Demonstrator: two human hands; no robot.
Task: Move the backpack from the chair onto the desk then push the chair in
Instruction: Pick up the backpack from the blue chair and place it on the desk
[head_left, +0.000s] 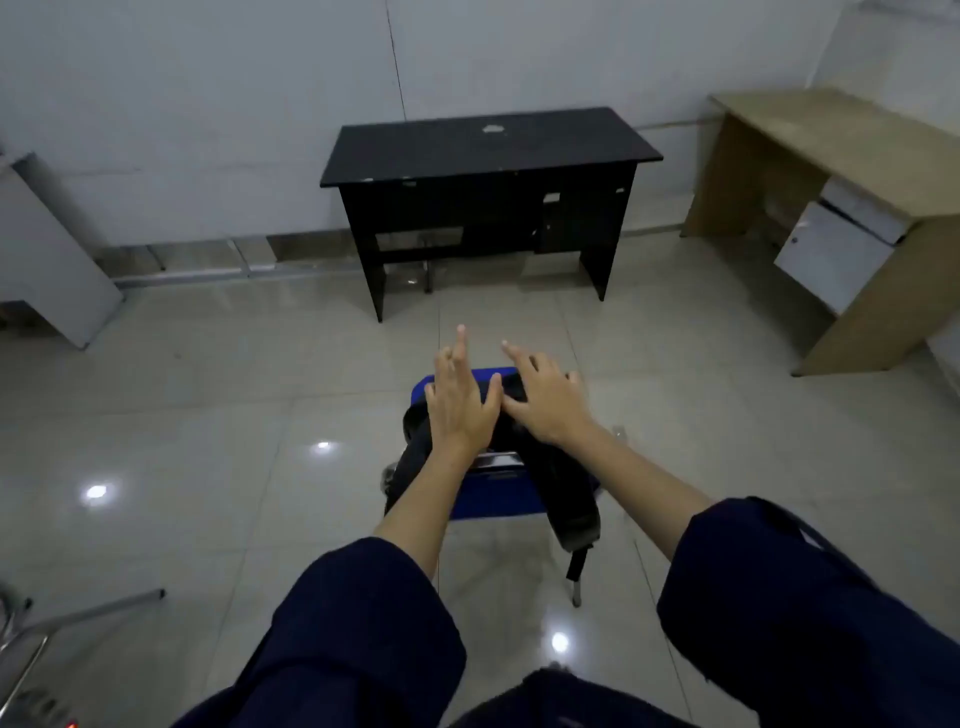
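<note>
A black backpack (563, 480) lies on a blue chair (498, 496) in the middle of the tiled floor, its straps hanging off both sides. My left hand (460, 402) and my right hand (543, 397) hover side by side over the backpack's far end, palms down, fingers spread, holding nothing. Whether they touch the fabric I cannot tell. The black desk (488, 143) stands against the white wall beyond the chair, with bare floor between them. Its top carries only a small pale mark.
A light wooden desk (852, 140) with a white cabinet door stands at the right. A grey cabinet (49, 254) leans at the left wall. Metal chair legs (78, 618) show at the lower left. The glossy floor around the blue chair is open.
</note>
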